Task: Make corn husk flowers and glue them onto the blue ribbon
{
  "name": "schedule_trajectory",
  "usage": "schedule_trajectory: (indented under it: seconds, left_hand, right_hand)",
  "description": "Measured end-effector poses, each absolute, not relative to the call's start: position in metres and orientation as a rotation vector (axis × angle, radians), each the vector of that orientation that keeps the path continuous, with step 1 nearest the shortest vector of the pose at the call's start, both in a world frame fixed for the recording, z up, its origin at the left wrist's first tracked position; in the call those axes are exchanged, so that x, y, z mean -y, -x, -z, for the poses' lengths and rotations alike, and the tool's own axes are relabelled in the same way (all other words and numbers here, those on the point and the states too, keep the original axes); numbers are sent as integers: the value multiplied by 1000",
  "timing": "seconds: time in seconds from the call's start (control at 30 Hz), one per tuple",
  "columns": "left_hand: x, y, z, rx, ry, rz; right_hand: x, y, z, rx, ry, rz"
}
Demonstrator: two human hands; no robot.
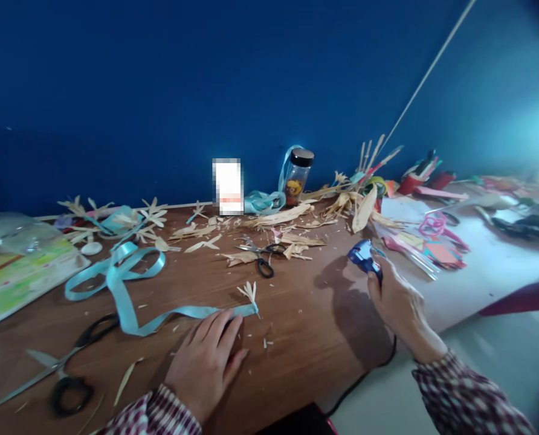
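My left hand (208, 356) lies flat on the wooden table, its fingertips resting on a light blue satin ribbon (127, 308). The ribbon loops away to the left. At its right end, just beyond my fingers, is a small pale flower of dried husk strips (250, 292). My right hand (400, 302) is closed round a blue glue gun (364, 255) above the table's right part, its nose pointing left and away. A black cord (364, 377) runs below that hand.
Large scissors (65, 362) lie partly spread at the left front; smaller scissors (264, 260) lie mid-table among husk scraps (283, 214). A capped glass jar (299, 175) and a bright phone screen (229, 186) stand by the blue wall. White paper (500, 254) covers the right side.
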State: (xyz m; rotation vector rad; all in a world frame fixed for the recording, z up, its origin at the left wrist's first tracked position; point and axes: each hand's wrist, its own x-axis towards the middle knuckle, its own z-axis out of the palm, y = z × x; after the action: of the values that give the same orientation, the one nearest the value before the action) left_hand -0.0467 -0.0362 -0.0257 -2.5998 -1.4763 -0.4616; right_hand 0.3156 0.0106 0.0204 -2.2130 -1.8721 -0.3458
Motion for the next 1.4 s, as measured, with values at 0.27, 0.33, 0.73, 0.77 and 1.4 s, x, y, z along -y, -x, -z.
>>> schedule_trajectory:
  seconds: [0.27,0.33,0.73,0.77,1.4]
  left_hand:
    - [35,47,28,1449,2579,499]
    - [35,47,27,1456,2586,474]
    - [38,41,16,1515,2635,436]
    - [38,42,16,1509,2632,456]
    - [13,58,5,1748,2670,739]
  right_hand:
    - [-23,-342,-5,1850,2394,407]
    - [-22,-344,-6,1877,2418,369]
    - [-16,-243,-48,2223,1593,-463]
    - [-20,-223,-45,2292,1514,-539]
    - [-62,-137,-10,2052,1038,-1411]
